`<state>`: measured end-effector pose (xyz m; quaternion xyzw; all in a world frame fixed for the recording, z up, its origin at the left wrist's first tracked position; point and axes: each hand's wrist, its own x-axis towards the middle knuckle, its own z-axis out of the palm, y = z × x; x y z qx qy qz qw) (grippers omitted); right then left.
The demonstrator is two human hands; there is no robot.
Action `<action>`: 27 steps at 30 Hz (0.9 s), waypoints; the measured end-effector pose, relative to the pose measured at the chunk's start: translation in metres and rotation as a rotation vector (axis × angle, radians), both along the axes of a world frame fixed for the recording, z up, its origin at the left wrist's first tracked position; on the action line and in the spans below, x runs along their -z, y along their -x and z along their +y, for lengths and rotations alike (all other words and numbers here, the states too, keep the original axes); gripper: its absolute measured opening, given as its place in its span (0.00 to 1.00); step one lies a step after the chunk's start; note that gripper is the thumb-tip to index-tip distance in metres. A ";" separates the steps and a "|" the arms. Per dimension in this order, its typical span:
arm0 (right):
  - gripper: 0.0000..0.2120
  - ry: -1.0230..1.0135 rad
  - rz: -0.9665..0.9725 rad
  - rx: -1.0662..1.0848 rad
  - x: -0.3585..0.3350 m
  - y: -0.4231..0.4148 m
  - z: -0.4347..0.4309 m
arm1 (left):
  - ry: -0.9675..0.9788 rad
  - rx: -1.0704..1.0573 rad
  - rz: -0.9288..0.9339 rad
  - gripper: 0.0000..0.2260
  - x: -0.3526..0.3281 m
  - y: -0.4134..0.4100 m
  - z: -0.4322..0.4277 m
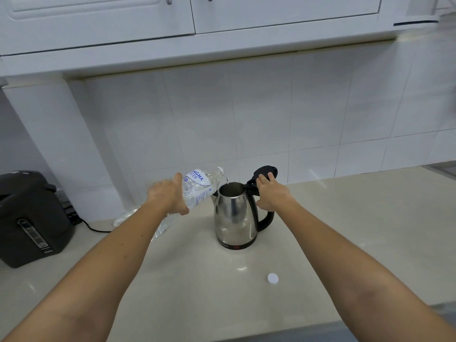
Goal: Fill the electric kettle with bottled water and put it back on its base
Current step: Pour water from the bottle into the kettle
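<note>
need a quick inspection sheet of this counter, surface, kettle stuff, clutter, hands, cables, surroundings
surface: beige counter, glossy, mostly bare.
job's things: steel electric kettle upright, lid open; water bottle tilted with its mouth over the opening, a thin stream falling; white bottle cap lying loose on the counter; whether the kettle sits on its base cannot be told.
clutter: crumpled clear plastic behind the left forearm.
hands: left hand grips the bottle; right hand holds the lid back, fingers on it.
cables: black cord by the dark appliance.
surroundings: white tiled wall, white cabinets above.
</note>
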<state>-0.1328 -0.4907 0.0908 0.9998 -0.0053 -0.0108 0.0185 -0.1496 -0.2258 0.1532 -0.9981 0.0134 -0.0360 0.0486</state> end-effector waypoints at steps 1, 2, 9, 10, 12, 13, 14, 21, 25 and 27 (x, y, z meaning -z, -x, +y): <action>0.35 -0.003 -0.001 -0.001 0.000 0.000 0.000 | 0.000 -0.002 0.001 0.31 -0.001 0.001 -0.001; 0.35 -0.005 -0.003 -0.001 0.000 0.001 0.000 | -0.002 -0.004 0.002 0.31 -0.002 0.001 -0.001; 0.34 -0.002 -0.001 -0.004 0.000 0.001 0.000 | 0.010 -0.010 0.010 0.32 -0.006 0.003 -0.003; 0.34 -0.002 0.000 -0.004 0.000 0.001 0.000 | 0.010 -0.011 0.010 0.32 -0.006 0.003 -0.004; 0.34 -0.005 0.001 -0.004 0.000 0.001 0.000 | 0.004 -0.013 0.011 0.31 -0.007 0.004 -0.004; 0.34 -0.006 0.002 -0.005 0.000 0.001 -0.001 | 0.000 -0.014 0.013 0.31 -0.007 0.004 -0.005; 0.34 -0.007 0.003 -0.005 0.000 0.001 -0.001 | -0.004 -0.016 0.016 0.31 -0.008 0.004 -0.005; 0.34 -0.006 0.002 -0.006 0.001 -0.001 -0.001 | -0.006 -0.014 0.016 0.32 -0.009 0.003 -0.004; 0.35 -0.001 0.003 -0.011 0.001 -0.002 -0.001 | 0.000 -0.017 0.019 0.32 -0.008 0.003 -0.004; 0.35 0.003 -0.003 -0.012 0.001 -0.002 -0.002 | -0.001 -0.020 0.018 0.32 -0.008 0.004 -0.004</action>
